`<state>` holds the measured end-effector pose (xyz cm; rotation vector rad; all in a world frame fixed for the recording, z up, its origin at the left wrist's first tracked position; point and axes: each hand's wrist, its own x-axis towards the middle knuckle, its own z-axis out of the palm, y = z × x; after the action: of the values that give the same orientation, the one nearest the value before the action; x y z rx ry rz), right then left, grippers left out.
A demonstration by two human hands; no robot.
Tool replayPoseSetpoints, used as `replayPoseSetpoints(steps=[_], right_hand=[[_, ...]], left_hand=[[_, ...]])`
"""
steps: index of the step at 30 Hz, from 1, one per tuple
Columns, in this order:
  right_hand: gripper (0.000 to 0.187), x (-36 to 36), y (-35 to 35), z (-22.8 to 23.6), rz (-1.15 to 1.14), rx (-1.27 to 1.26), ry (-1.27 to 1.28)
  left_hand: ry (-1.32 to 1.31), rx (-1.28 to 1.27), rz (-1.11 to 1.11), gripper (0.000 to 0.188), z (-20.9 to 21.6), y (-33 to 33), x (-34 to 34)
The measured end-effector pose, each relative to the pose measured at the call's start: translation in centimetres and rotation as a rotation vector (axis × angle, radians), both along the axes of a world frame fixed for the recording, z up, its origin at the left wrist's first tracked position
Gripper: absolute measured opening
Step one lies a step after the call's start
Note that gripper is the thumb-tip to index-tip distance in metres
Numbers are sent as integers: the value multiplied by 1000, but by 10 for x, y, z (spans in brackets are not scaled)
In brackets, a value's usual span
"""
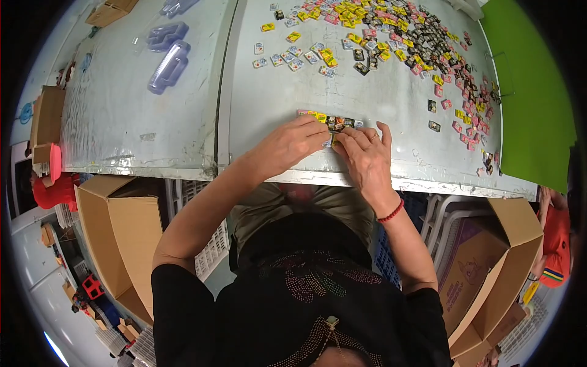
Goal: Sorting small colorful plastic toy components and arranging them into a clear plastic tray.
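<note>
At the table's near edge, small flat packets in pink, yellow, black and white lie side by side in a tight row [340, 122]. My left hand [292, 145] reaches over the left part of the row, its fingers bent and pressed together on the packets. My right hand [368, 160] bends over the right part, a ring on one finger and the outer finger raised. Between the two hands a small whitish packet [327, 144] shows just in front of the row, touched by fingertips. My fingers hide part of the row and the exact grip.
A large scatter of similar packets [422, 38] covers the far right of the table. Clear plastic trays [169, 67] lie on the left table, past a seam. Open cardboard boxes [131, 226] stand below the edge on both sides. A person in red [555, 244] is at the right.
</note>
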<state>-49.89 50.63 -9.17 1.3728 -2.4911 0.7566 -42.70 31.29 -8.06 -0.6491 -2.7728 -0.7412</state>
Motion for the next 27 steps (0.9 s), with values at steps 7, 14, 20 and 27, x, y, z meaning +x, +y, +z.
replayPoseSetpoints(steps=[7, 14, 20, 27], right_hand=[[19, 4, -3, -9, -35, -85, 42], [18, 8, -2, -18, -52, -142, -11], [18, 13, -2, -16, -63, -61, 74], [25, 24, 2, -17, -62, -27, 87]], left_hand=[[77, 84, 53, 22, -11, -2, 2], [207, 187, 216, 19, -27, 8, 9], [210, 176, 224, 22, -29, 10, 7], [264, -20, 207, 27, -24, 13, 24]])
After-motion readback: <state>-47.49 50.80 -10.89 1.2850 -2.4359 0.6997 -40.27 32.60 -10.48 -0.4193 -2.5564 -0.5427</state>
